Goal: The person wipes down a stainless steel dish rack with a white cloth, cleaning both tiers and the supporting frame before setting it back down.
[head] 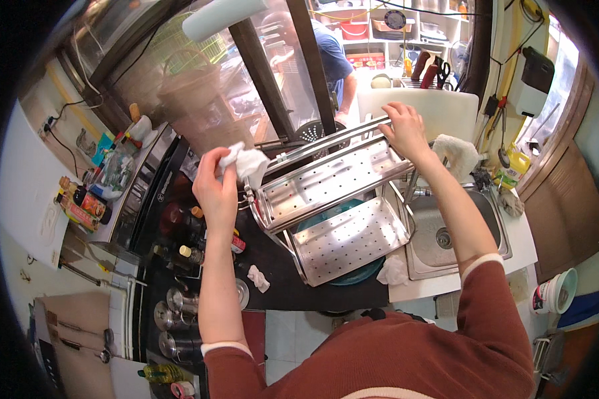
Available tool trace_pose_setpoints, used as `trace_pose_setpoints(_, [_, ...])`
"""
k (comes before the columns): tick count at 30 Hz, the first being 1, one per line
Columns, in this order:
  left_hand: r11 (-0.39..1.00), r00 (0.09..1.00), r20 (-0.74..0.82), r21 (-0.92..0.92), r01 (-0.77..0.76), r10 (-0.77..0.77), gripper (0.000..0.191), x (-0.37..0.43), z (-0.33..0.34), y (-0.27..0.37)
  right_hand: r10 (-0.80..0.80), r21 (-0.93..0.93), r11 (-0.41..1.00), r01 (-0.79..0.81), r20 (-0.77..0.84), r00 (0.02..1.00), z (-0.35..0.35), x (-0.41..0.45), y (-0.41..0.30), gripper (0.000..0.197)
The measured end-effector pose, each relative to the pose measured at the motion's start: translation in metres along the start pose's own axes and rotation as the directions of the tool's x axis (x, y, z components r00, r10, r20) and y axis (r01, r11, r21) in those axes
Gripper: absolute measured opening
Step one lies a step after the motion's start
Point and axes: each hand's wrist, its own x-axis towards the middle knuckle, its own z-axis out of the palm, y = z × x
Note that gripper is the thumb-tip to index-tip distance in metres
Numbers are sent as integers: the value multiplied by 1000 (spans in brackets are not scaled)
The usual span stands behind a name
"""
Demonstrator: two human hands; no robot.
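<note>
A two-tier stainless-steel dish rack (pixel 329 177) with perforated trays stands on the black counter. My left hand (pixel 217 184) grips a crumpled white tissue (pixel 244 162) near the upper tier's left end. At the right end of that tier, my right hand (pixel 404 129) rests its fingers on the top rail. The lower perforated tray (pixel 349 242) lies over a teal basin (pixel 364 274), which is mostly hidden. One crumpled tissue (pixel 258 278) is on the black counter; another (pixel 393 271) lies beside the sink.
To the right is a steel sink (pixel 442 239), with a yellow bottle (pixel 513 167) behind it. A white cutting board (pixel 429 112) stands at the back. Sauce bottles (pixel 194 253) and steel canisters (pixel 177 319) stand on the left. Beyond the window, another person (pixel 329 60) is partly visible.
</note>
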Motion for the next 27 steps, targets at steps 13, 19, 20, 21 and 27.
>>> trace_pose_setpoints(13, [972,723,667,-3,-236,177,17,57,122,-27,238,81,954,-290,389,890,43,1,39,53])
trace_pose_setpoints(19, [977,597,802,103,-186,29,18,64,120,-38,194,59,971,-233,381,904,42,0,36,46])
trace_pose_setpoints(20, [977,572,820,131,-166,-13,18,65,121,-38,199,64,969,-240,382,903,42,-1,35,46])
trace_pose_setpoints(21, [977,546,836,157,-145,-54,18,65,123,-38,196,68,969,-236,368,909,41,-2,34,45])
trace_pose_setpoints(27, [951,513,858,140,-274,21,17,72,147,-22,174,123,963,-238,389,905,34,2,37,42])
